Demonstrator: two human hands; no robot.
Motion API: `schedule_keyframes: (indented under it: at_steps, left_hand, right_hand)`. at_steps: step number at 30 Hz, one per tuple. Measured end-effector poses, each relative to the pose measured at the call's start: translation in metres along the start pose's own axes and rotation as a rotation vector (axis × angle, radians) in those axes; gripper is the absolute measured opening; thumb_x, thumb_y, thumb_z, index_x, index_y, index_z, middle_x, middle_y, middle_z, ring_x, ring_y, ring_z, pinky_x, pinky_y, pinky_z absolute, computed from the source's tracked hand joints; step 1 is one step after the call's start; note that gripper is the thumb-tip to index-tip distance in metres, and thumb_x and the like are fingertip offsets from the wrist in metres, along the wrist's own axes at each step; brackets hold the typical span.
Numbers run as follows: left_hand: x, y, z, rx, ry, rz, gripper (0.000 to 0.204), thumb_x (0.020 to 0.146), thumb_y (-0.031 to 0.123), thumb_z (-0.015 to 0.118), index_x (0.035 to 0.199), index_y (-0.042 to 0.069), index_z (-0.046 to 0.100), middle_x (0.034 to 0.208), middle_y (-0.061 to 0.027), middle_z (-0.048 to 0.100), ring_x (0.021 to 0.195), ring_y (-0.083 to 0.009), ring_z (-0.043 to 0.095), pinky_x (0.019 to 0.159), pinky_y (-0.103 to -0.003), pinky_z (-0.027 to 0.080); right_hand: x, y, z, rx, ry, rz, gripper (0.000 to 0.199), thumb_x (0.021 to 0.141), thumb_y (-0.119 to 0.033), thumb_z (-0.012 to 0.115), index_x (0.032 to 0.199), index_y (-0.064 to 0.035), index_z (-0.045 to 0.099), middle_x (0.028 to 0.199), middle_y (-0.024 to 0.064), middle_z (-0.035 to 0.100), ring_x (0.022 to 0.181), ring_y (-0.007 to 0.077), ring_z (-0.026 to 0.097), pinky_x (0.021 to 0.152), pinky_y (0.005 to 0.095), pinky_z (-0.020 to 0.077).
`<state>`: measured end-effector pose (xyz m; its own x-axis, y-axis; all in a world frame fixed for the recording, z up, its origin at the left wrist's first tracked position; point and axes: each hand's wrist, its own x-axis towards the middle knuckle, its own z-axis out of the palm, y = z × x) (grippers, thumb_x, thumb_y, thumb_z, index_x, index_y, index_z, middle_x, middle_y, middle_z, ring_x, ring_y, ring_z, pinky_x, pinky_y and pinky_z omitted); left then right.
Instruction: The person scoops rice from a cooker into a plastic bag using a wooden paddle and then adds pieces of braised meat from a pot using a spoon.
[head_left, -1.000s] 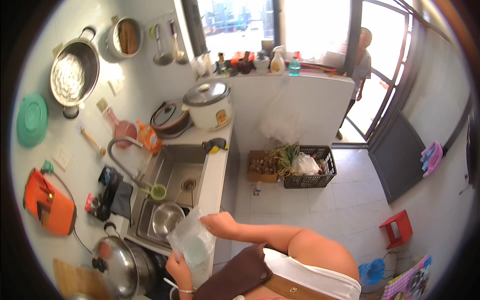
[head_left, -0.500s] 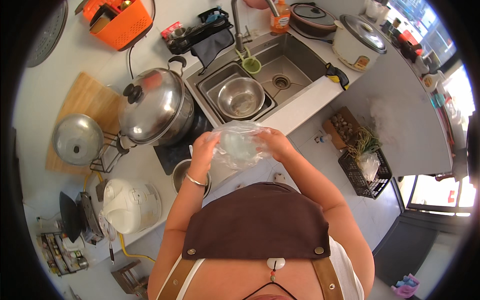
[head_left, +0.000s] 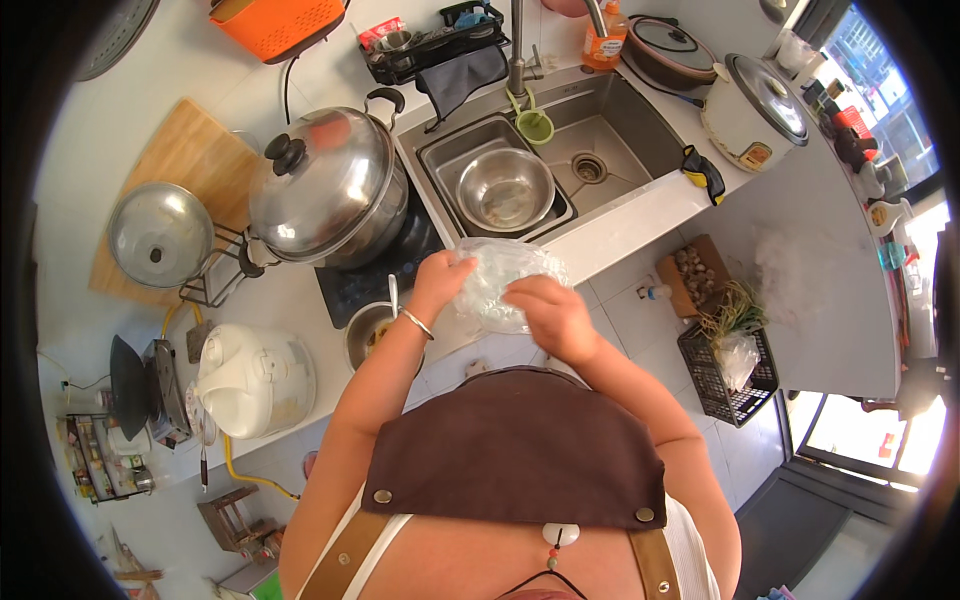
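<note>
A crumpled clear plastic bag (head_left: pixel 495 285) is between my hands, in front of the sink counter. My left hand (head_left: pixel 445 283) grips its left side, thumb on top. My right hand (head_left: pixel 556 318) reaches over the bag's right part, fingers drawn together at the film; the fingertips are partly hidden. Something pale shows through the plastic, too unclear to name. Beside my left wrist stands a metal bowl (head_left: pixel 362 328) with a utensil handle and some yellowish food in it. Beyond the bag, a steel bowl (head_left: pixel 507 190) sits in the small basin of the sink (head_left: pixel 640 120).
A large lidded steel pot (head_left: pixel 325 190) stands on a black cooktop (head_left: pixel 340 300) at left. Nearer are a white electric water pot (head_left: pixel 255 380) and a glass lid (head_left: pixel 160 235) by a wooden board (head_left: pixel 190 150). At right, a rice cooker (head_left: pixel 755 110) and a black floor crate (head_left: pixel 735 390).
My right hand has moved from the bag's right edge across its front, its fingers now drawn together. The left hand keeps its grip. The view has shifted, moving the surroundings slightly.
</note>
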<state>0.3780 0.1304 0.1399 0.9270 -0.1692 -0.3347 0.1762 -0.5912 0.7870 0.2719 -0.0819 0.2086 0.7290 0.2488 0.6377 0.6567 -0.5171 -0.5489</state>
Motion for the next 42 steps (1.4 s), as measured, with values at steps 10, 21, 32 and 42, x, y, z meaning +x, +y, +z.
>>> schedule_keyframes:
  at_steps: [10, 21, 32, 42]
  left_hand:
    - [-0.005, -0.017, 0.001, 0.226, 0.231, 0.191, 0.035, 0.069, 0.028, 0.077, 0.080, -0.001, 0.059, 0.081, -0.0170, 0.062, 0.075, -0.0352, 0.059, 0.067, -0.040, 0.047]
    - [-0.053, 0.016, 0.012, 0.480, 0.151, 0.797, 0.024, 0.073, 0.007, 0.066, 0.097, 0.003, 0.061, 0.103, -0.0117, 0.060, 0.094, -0.0303, 0.057, 0.079, -0.039, 0.048]
    - [-0.023, 0.032, 0.041, 0.487, -0.210, 0.679, 0.038, 0.079, 0.011, 0.064, 0.117, 0.011, 0.057, 0.112, -0.0127, 0.059, 0.101, -0.0318, 0.057, 0.082, -0.042, 0.048]
    - [-0.024, 0.039, 0.042, 0.793, -0.168, 0.635, 0.031, 0.077, 0.022, 0.066, 0.105, 0.009, 0.060, 0.096, -0.0141, 0.064, 0.088, -0.0357, 0.060, 0.073, -0.044, 0.048]
  right_hand:
    - [-0.008, 0.058, 0.092, -0.142, -0.759, 0.624, 0.033, 0.082, 0.001, 0.046, 0.114, 0.0002, 0.053, 0.131, 0.0218, 0.048, 0.115, 0.0387, 0.050, 0.093, 0.0425, 0.0441]
    - [-0.009, 0.030, 0.051, -0.055, -0.462, 0.580, 0.025, 0.082, 0.001, 0.047, 0.103, 0.0000, 0.062, 0.108, 0.0191, 0.061, 0.102, 0.0375, 0.057, 0.085, 0.0431, 0.0467]
    - [-0.011, 0.020, 0.025, -0.026, -0.200, 0.625, 0.031, 0.084, 0.001, 0.044, 0.111, -0.0011, 0.059, 0.111, 0.0200, 0.060, 0.097, 0.0384, 0.059, 0.084, 0.0443, 0.0470]
    - [-0.008, 0.005, 0.022, -0.119, -0.383, 0.873, 0.050, 0.087, -0.010, 0.045, 0.136, -0.0063, 0.038, 0.128, 0.0205, 0.050, 0.102, 0.0411, 0.058, 0.084, 0.0487, 0.0474]
